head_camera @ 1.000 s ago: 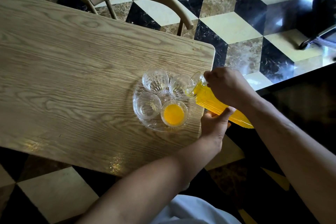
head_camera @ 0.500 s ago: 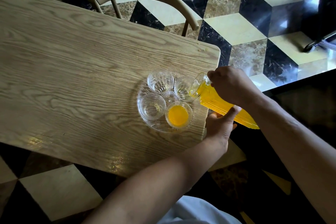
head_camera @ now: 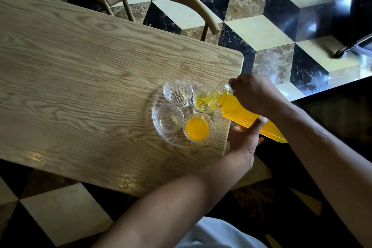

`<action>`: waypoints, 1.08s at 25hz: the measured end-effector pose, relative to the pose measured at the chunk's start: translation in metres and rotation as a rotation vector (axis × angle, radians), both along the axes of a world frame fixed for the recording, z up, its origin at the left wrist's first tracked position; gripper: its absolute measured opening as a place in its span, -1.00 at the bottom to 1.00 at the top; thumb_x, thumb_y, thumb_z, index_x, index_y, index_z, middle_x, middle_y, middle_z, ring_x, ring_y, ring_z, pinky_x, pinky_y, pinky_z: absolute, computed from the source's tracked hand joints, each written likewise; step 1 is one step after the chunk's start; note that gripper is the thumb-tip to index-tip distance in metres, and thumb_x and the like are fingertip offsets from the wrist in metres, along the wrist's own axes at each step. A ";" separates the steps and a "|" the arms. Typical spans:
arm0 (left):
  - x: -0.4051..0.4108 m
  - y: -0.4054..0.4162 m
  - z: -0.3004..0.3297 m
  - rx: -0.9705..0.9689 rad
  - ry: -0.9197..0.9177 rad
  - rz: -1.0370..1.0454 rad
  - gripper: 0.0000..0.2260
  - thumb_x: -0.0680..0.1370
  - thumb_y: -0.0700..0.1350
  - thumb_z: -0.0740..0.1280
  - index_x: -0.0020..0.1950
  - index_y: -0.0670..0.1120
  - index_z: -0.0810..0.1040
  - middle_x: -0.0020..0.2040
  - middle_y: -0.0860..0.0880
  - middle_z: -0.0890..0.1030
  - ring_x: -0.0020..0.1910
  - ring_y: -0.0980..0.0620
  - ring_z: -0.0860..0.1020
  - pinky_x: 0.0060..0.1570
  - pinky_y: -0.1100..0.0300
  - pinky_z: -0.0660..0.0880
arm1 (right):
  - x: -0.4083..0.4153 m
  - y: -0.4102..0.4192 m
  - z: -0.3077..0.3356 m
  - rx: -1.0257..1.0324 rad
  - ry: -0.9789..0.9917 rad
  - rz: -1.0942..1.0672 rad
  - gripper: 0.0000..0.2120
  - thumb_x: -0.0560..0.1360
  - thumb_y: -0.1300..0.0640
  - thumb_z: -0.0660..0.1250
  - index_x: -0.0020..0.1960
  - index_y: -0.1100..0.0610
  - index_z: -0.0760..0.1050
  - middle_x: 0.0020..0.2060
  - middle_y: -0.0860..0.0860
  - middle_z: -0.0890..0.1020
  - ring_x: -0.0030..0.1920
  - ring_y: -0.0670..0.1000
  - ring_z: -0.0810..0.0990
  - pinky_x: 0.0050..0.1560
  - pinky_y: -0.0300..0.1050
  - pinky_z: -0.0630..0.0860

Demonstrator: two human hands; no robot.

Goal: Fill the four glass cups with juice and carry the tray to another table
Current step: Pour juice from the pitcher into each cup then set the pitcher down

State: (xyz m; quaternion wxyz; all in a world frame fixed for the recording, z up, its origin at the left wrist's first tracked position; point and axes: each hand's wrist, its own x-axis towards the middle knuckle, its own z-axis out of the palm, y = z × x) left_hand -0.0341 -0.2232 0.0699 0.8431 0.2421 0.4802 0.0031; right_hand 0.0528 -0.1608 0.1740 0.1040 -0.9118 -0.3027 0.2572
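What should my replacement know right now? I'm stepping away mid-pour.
Right hand grips the juice pitcher near its top, tilted, spout over the far-right cup. Left hand steadies the pitcher's underside.
All four cups sit on the glass tray near the wooden table corner.
Done: near-right cup full.
In progress: far-right cup, a little juice in.
Left: far-left cup, near-left cup, then carry the tray.

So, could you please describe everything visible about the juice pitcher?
The juice pitcher is clear ribbed glass or plastic, nearly full of orange juice. It is tilted steeply, spout over the far right cup, where a little juice has landed. The right hand grips its neck; the left hand supports its underside.
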 end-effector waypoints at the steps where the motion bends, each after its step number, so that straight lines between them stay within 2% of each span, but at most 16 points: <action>1: 0.001 0.000 0.000 -0.001 0.002 0.000 -0.38 0.04 0.24 0.61 -0.14 -0.09 0.45 -0.20 -0.04 0.42 -0.12 0.01 0.47 0.11 -0.13 0.66 | 0.000 0.000 0.000 -0.005 -0.001 0.008 -0.59 0.65 -0.02 0.13 -0.19 0.24 0.49 -0.19 0.25 0.62 -0.20 0.26 0.54 -0.29 -0.04 0.35; 4: 0.002 0.000 0.000 -0.014 0.012 -0.006 -0.39 0.04 0.24 0.61 -0.16 -0.08 0.46 -0.20 -0.04 0.43 -0.14 0.00 0.48 0.14 -0.16 0.64 | 0.001 0.001 0.003 -0.031 -0.007 0.033 -0.61 0.65 0.00 0.13 -0.30 0.15 0.37 -0.25 0.23 0.54 -0.25 0.24 0.46 -0.39 -0.11 0.29; 6: 0.002 0.000 0.001 -0.015 0.017 -0.014 -0.39 0.04 0.25 0.61 -0.16 -0.08 0.46 -0.22 -0.03 0.43 -0.14 0.00 0.48 0.15 -0.17 0.64 | 0.001 0.002 0.005 -0.042 -0.014 0.044 -0.60 0.65 0.00 0.13 -0.32 0.13 0.33 -0.27 0.21 0.52 -0.26 0.23 0.45 -0.38 -0.15 0.29; 9: 0.002 0.000 0.003 -0.013 0.009 -0.012 -0.39 0.03 0.24 0.60 -0.16 -0.06 0.44 -0.21 -0.06 0.43 -0.12 -0.04 0.47 0.16 -0.18 0.62 | 0.001 0.003 0.006 -0.051 -0.002 0.056 -0.61 0.65 -0.01 0.12 -0.26 0.16 0.41 -0.19 0.22 0.62 -0.19 0.25 0.53 -0.32 -0.02 0.34; 12: 0.002 0.001 0.008 -0.012 0.005 -0.006 -0.41 0.03 0.24 0.59 -0.19 -0.03 0.40 -0.18 -0.07 0.42 -0.13 -0.05 0.44 0.01 -0.09 0.59 | 0.001 0.003 0.006 -0.043 0.004 0.044 -0.59 0.65 -0.03 0.11 -0.18 0.21 0.51 -0.08 0.24 0.69 -0.13 0.27 0.59 -0.18 0.00 0.47; 15: 0.001 0.001 0.010 -0.003 0.014 -0.018 -0.41 0.02 0.26 0.58 -0.20 -0.01 0.39 -0.17 -0.08 0.42 -0.10 -0.05 0.43 -0.03 -0.05 0.54 | 0.000 0.003 0.007 -0.031 -0.007 0.038 -0.58 0.66 -0.04 0.11 -0.21 0.21 0.49 -0.10 0.25 0.69 -0.16 0.27 0.59 -0.22 -0.02 0.42; 18: 0.001 0.001 0.011 -0.008 0.030 -0.038 -0.39 0.02 0.27 0.58 -0.20 -0.03 0.39 -0.21 -0.05 0.40 -0.11 -0.05 0.42 -0.02 -0.06 0.56 | 0.001 0.003 0.006 -0.021 0.002 0.024 -0.58 0.64 -0.02 0.13 -0.21 0.25 0.50 -0.12 0.24 0.70 -0.18 0.26 0.60 -0.23 -0.01 0.47; 20: 0.002 0.001 0.012 -0.001 0.040 -0.054 -0.38 0.02 0.29 0.58 -0.21 -0.04 0.38 -0.24 -0.02 0.39 -0.14 -0.04 0.41 -0.01 -0.08 0.57 | 0.002 0.004 0.005 -0.028 -0.007 0.026 -0.59 0.63 -0.01 0.13 -0.22 0.25 0.49 -0.15 0.22 0.69 -0.21 0.25 0.58 -0.30 -0.08 0.41; 23: 0.002 0.001 0.013 -0.011 0.028 -0.045 -0.38 0.03 0.28 0.59 -0.21 -0.04 0.38 -0.24 -0.02 0.38 -0.15 -0.03 0.41 0.00 -0.09 0.59 | 0.003 0.004 0.005 -0.062 -0.028 0.060 -0.62 0.64 0.01 0.12 -0.22 0.23 0.47 -0.27 0.16 0.60 -0.27 0.22 0.52 -0.39 -0.13 0.29; 27: 0.001 0.001 0.013 -0.008 0.007 -0.012 -0.39 0.01 0.28 0.59 -0.24 -0.01 0.34 -0.27 -0.01 0.37 -0.11 -0.04 0.39 -0.06 -0.06 0.47 | 0.003 0.005 0.007 -0.143 -0.090 0.146 -0.72 0.64 0.08 0.12 -0.17 0.20 0.41 -0.37 0.07 0.38 -0.40 0.04 0.36 -0.43 -0.15 0.15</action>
